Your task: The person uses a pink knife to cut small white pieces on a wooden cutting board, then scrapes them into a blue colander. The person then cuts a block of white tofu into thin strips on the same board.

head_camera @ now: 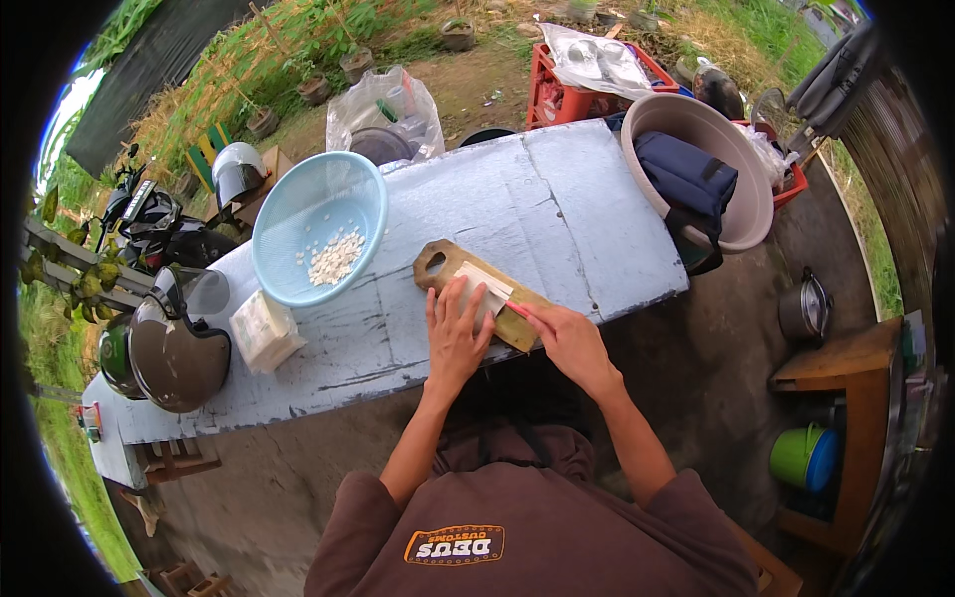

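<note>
A wooden cutting board (522, 329) lies slantwise near the edge of the light blue table, its handle hole at the upper left. Thin whitish strips or sheets (483, 279) rest on it, pressed flat under the spread fingers of my left hand (456, 328). My right hand (571, 339) grips a small tool with a red handle (516, 308), probably a knife, against the right end of the strips; its blade is hard to make out. Left of the board, a light blue plastic mesh basket (287, 224) holds many small whitish cut pieces (336, 257).
A plastic-wrapped white stack (265, 332) and a brown helmet (179, 347) stand on the table (597, 201) to the left. Beyond its right end is a large beige tub (750, 201) with a dark blue bag (683, 172). A red crate (571, 97) stands behind the table.
</note>
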`<action>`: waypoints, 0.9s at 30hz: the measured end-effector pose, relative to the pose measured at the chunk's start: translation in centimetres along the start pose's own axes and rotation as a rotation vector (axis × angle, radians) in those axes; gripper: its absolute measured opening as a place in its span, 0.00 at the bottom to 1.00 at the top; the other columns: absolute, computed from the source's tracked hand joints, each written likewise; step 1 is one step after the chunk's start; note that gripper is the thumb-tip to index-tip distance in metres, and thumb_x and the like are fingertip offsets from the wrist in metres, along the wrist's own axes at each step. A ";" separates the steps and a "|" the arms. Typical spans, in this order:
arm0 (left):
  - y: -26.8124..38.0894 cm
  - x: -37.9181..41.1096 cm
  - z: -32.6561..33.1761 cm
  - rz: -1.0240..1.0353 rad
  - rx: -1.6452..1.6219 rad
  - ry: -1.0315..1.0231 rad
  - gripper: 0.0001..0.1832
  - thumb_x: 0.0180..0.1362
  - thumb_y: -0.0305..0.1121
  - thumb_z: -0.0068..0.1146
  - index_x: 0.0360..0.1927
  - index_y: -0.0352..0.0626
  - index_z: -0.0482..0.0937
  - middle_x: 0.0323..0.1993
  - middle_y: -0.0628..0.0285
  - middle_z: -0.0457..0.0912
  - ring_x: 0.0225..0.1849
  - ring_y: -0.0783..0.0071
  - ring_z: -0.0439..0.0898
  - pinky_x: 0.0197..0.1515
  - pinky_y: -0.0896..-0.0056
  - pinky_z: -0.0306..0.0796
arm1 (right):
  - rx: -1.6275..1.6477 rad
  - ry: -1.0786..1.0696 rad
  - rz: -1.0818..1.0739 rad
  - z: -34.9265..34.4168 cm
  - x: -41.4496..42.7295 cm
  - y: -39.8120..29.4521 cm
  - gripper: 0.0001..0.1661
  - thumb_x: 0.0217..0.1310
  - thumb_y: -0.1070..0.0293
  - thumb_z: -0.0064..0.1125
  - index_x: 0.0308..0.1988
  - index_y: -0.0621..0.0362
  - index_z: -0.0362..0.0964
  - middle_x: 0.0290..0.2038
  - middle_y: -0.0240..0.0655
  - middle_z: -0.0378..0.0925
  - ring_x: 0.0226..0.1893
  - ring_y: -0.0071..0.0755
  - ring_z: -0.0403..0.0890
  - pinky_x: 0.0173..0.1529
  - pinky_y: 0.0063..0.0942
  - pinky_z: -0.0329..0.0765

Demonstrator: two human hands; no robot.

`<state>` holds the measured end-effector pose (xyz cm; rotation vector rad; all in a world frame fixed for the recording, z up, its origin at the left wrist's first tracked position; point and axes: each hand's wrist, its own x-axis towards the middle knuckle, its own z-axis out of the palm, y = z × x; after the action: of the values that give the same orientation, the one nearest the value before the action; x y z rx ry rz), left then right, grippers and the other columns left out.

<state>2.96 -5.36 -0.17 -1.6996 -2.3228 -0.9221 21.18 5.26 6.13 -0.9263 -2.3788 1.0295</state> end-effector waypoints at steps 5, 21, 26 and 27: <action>-0.3 -0.1 -0.1 0.015 -0.095 0.032 0.18 0.64 0.36 0.64 0.56 0.44 0.85 0.69 0.55 0.75 0.75 0.57 0.68 0.81 0.45 0.49 | -0.044 0.001 0.020 0.3 -0.2 0.0 0.17 0.76 0.59 0.53 0.57 0.45 0.83 0.47 0.46 0.85 0.45 0.58 0.85 0.48 0.48 0.82; 0.0 0.3 -0.5 0.090 -0.092 -0.010 0.10 0.63 0.34 0.65 0.46 0.48 0.88 0.64 0.68 0.83 0.73 0.62 0.70 0.80 0.45 0.50 | -0.050 0.004 0.007 0.4 -0.2 -0.5 0.17 0.76 0.58 0.55 0.57 0.47 0.82 0.45 0.47 0.85 0.43 0.59 0.85 0.45 0.49 0.82; -0.2 0.2 -0.4 0.122 -0.056 -0.013 0.11 0.62 0.33 0.65 0.47 0.49 0.88 0.64 0.69 0.83 0.73 0.62 0.70 0.79 0.43 0.50 | -0.053 0.029 -0.010 0.9 -0.6 0.7 0.16 0.76 0.59 0.55 0.57 0.47 0.83 0.42 0.45 0.84 0.42 0.58 0.85 0.44 0.48 0.82; -0.2 0.2 -0.4 0.130 -0.048 -0.014 0.11 0.62 0.33 0.64 0.47 0.49 0.88 0.64 0.69 0.83 0.73 0.62 0.70 0.79 0.43 0.51 | -0.048 0.040 -0.014 1.1 -0.6 0.9 0.16 0.76 0.60 0.55 0.56 0.47 0.83 0.42 0.45 0.84 0.41 0.57 0.85 0.44 0.48 0.82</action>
<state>2.60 -5.42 0.15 -1.8558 -2.1850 -0.9516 21.40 4.73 4.74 -0.9368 -2.3827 0.9436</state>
